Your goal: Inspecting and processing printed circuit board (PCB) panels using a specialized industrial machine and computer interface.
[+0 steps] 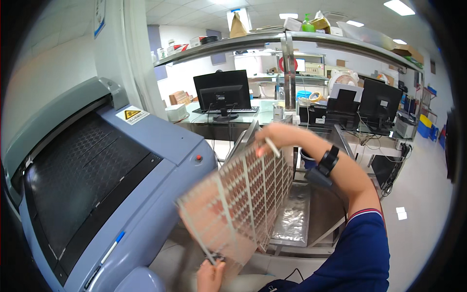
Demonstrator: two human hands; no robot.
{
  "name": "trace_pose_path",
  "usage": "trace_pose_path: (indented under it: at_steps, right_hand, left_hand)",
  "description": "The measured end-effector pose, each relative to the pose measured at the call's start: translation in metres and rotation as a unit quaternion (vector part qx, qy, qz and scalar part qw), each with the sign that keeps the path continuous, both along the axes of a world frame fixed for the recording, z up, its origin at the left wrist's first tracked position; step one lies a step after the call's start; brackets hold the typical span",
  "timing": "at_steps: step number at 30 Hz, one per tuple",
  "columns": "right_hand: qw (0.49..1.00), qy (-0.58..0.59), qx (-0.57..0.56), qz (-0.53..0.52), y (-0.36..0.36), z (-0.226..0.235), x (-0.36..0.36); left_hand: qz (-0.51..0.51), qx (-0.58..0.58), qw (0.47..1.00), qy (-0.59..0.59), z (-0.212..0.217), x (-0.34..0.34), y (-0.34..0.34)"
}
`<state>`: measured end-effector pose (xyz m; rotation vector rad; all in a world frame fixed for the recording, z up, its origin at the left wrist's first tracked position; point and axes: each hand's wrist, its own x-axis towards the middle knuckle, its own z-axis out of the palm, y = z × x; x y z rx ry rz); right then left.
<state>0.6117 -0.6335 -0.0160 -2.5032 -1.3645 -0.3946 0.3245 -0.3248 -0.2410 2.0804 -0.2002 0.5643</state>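
Note:
A large framed panel [233,194] with pale cross bars and rows of small reddish-brown pieces is tilted between my hands, to the right of the blue-grey machine. My left hand [210,276] is closed around its lower near corner, beside a small dark part that I cannot make out. At the panel's upper far edge, my right hand [278,136] grips with bent fingers. A short white stick [272,147] juts out from that same hand; its kind is not clear. The panel is partly blurred and hides some of the metal stand behind it.
On the left stands the blue-grey machine [185,146] with a dark meshed window and red button. A blue-capped marker [112,247] lies on it. A metal stand [335,228] holds a shiny tray [293,214] below the panel. Beyond are monitors [224,92] and an overhead shelf [224,45].

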Motion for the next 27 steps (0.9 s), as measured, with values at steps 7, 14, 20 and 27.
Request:
trace_pose_path:
  at_steps: [7, 14, 20, 27]
  right_hand:
    - [0.994, 0.056, -0.090, 0.005, -0.003, -0.140, 0.059]
    - [0.995, 0.013, -0.096, 0.018, 0.008, -0.224, 0.117]
    - [0.997, 0.015, -0.075, 0.015, 0.001, -0.237, 0.144]
    - [0.964, -0.033, 0.228, -0.129, -0.023, -0.213, 0.124]
  left_hand:
    - [-0.105, 0.239, 0.954, 0.150, -0.087, 0.055, -0.020]
    - [-0.130, 0.305, 0.914, 0.233, -0.160, 0.098, -0.045]
    - [-0.162, 0.354, 0.853, 0.348, -0.152, 0.135, -0.061]
    - [-0.278, -0.145, 0.803, 0.506, -0.222, 0.162, -0.052]
